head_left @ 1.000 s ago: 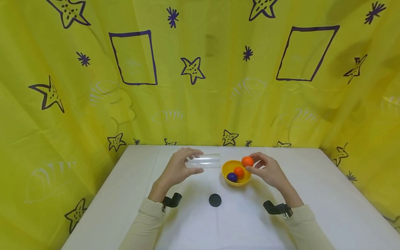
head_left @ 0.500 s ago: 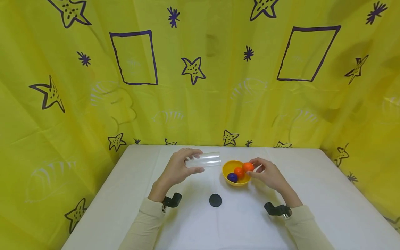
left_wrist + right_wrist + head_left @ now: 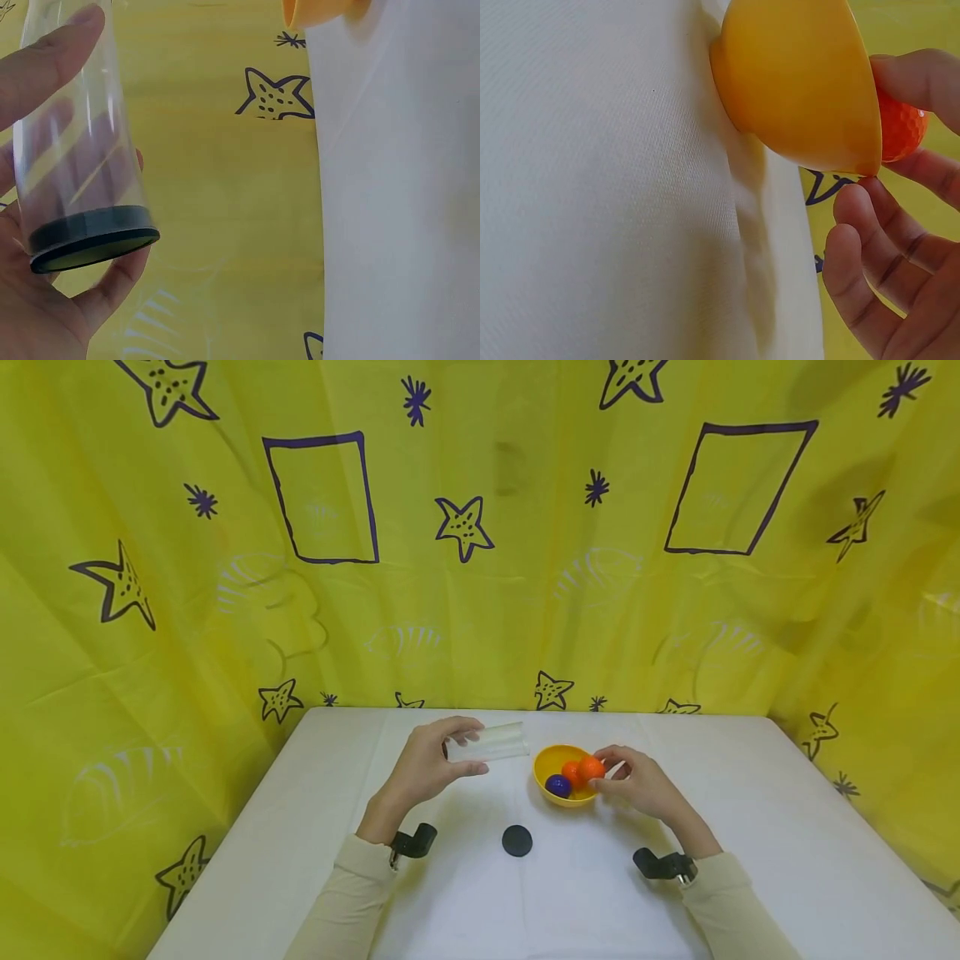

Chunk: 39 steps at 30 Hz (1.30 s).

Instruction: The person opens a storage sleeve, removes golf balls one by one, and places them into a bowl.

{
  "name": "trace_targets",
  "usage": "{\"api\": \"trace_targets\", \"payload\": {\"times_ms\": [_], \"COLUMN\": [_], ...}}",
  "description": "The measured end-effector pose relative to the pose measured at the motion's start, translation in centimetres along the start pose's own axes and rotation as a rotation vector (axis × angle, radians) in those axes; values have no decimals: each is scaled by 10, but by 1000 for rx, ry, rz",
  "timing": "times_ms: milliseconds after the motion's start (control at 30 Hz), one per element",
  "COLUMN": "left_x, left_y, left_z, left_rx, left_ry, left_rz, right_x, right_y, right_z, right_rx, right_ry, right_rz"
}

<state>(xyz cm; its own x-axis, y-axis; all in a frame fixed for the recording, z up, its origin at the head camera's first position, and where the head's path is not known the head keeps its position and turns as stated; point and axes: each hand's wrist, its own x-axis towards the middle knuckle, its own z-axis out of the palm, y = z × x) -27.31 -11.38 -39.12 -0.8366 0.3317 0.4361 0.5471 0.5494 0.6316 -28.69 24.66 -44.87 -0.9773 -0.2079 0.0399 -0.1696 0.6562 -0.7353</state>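
head view: left hand curls round a clear tube, lying sideways above the white table. right hand pinches an orange ball at the yellow bowl, beside another orange ball and a purple ball.

bowl yellow | balls orange, purple | lid black | table white

Left hand raised above table level, fingers and thumb curled in a grip, forearm angled inward. Right hand lower, thumb and fingertips pinched together, remaining fingers loosely curled. Both sleeves cream, with a dark wrist mount on each.
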Motion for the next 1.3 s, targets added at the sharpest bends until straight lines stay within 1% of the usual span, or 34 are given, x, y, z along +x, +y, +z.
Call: {"api": "trace_targets", "payload": {"times_ms": [267, 433, 600, 700, 800, 967, 1033, 1233, 1300], "left_x": [-1, -1, -1, -1, -2, -2, -2, -3, -3], "left_y": [0, -3, -7, -8, -9, -12, -14, -18, -20], "left_z": [1, 5, 8, 10, 13, 18, 20, 25, 27], "left_rx": [7, 7, 14, -3, -16, -3, -12, -67, -68], "left_ry": [-5, -19, -66, -103, -131, -155, -170, -247, -256], "left_rz": [-26, -22, -59, -87, -100, -112, -124, -170, -179], "right_x": [-1, -1, 0, 0, 0, -1, -1, -3, -3], "right_y": [-1, -1, 0, -1, -2, -4, -4, -6, -6], "right_z": [1, 1, 1, 0, -1, -5, -7, -12, -14], "right_rx": [29, 25, 15, 13, 18, 31, 22, -25, -38], "right_ry": [-48, -45, -26, -19, -8, 2, 2, 32, 48], "right_rz": [15, 6, -19, -23, -25, -21, -29, -43, -47]}}
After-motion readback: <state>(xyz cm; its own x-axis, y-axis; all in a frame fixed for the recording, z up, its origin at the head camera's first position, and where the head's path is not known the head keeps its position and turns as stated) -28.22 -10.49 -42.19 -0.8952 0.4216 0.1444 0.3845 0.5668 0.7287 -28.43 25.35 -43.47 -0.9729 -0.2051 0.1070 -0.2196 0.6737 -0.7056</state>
